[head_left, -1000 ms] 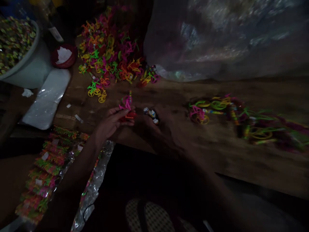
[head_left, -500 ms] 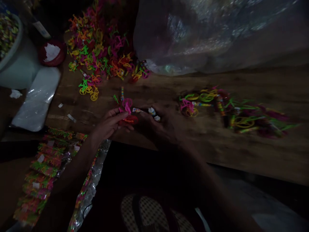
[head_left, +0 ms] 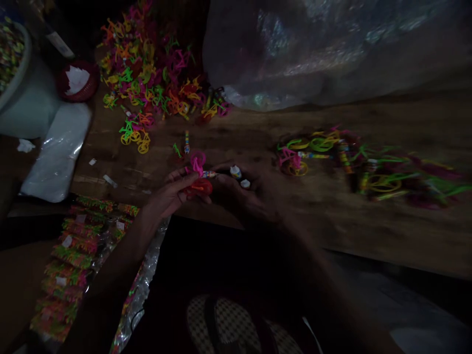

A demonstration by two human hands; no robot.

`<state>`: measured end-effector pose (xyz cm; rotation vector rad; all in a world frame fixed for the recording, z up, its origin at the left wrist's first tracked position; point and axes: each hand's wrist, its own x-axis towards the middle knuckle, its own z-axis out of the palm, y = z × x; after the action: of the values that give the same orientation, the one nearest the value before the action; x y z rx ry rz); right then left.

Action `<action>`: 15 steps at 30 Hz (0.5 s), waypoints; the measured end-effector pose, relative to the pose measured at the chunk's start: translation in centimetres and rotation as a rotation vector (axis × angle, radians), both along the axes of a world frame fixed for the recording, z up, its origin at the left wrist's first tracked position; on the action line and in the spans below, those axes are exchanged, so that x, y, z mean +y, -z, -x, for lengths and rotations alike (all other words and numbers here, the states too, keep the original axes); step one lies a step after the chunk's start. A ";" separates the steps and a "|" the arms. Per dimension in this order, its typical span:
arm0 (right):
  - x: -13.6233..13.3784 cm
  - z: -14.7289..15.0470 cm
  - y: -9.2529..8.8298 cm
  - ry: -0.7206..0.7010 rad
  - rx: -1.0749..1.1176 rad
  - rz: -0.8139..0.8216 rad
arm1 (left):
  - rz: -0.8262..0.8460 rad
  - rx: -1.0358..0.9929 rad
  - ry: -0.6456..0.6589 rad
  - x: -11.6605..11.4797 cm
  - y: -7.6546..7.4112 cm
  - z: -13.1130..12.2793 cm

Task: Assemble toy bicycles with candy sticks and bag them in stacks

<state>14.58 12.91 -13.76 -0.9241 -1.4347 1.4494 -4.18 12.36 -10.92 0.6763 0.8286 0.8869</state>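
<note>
My left hand (head_left: pixel 175 194) is closed on a pink plastic toy bicycle (head_left: pixel 196 162), with a red-orange piece (head_left: pixel 201 187) held below it. My right hand (head_left: pixel 238 194) pinches a small printed tube (head_left: pixel 209 174) whose left end meets the pink toy. Two more tubes with white ends, an upper tube (head_left: pixel 235 171) and a lower tube (head_left: pixel 245 184), stick out of the same palm. Just beyond my hands, another printed tube (head_left: pixel 187 141) lies on the wooden table beside a small green piece (head_left: pixel 177 150). Dim light hides the right fingers' detail.
A heap of bright toy bicycles (head_left: pixel 147 73) covers the table's back left. A row of toys and tubes (head_left: pixel 368 172) lies right. Around them are a large plastic bag (head_left: pixel 313 49), a bucket (head_left: pixel 33 98), a red basket (head_left: pixel 88 91), clear bags (head_left: pixel 59 152) and packed strips (head_left: pixel 70 255).
The tube in my right hand has come up against the pink toy in my left; earlier it lay slightly apart. The view has shifted a little.
</note>
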 end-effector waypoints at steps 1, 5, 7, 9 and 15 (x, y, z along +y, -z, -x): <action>-0.2 0.0 0.1 0.011 0.020 0.021 | 0.007 -0.004 0.010 -0.1 -0.1 -0.1; -0.7 0.3 0.5 0.066 0.146 0.110 | 0.037 -0.035 0.066 -0.5 -0.3 -0.5; -0.9 0.3 0.7 0.069 0.186 0.129 | 0.037 -0.038 0.079 -0.6 -0.4 -0.8; -1.0 0.0 0.8 0.060 0.184 0.148 | 0.020 -0.010 0.076 -0.6 -0.4 -0.9; -0.7 -1.0 0.3 0.060 0.140 0.137 | -0.051 0.097 0.068 -0.7 -0.4 -1.1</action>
<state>15.56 12.18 -14.09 -0.9224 -1.2086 1.5509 -3.03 11.69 -10.49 0.7920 0.8668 0.8213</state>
